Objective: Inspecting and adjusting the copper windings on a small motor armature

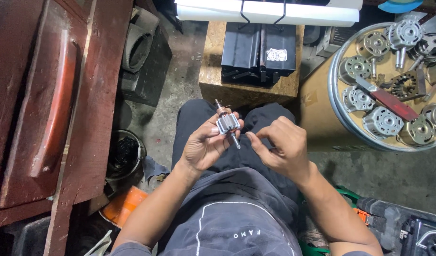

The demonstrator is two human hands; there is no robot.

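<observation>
Two bare hands work over lap. Left hand (pixel 204 144) grasps small motor armature (pixel 227 125) between thumb and fingertips, shaft tilted, copper end up. Right hand (pixel 279 147) just beside it, fingers curled, thumb and forefinger pinched together (whether anything is between them, cannot tell). Round tray (pixel 334 102) of metal motor parts (pixel 384 121) sits well apart, right. Wooden block (pixel 213 71) ahead carries black housing (pixel 258 50).
</observation>
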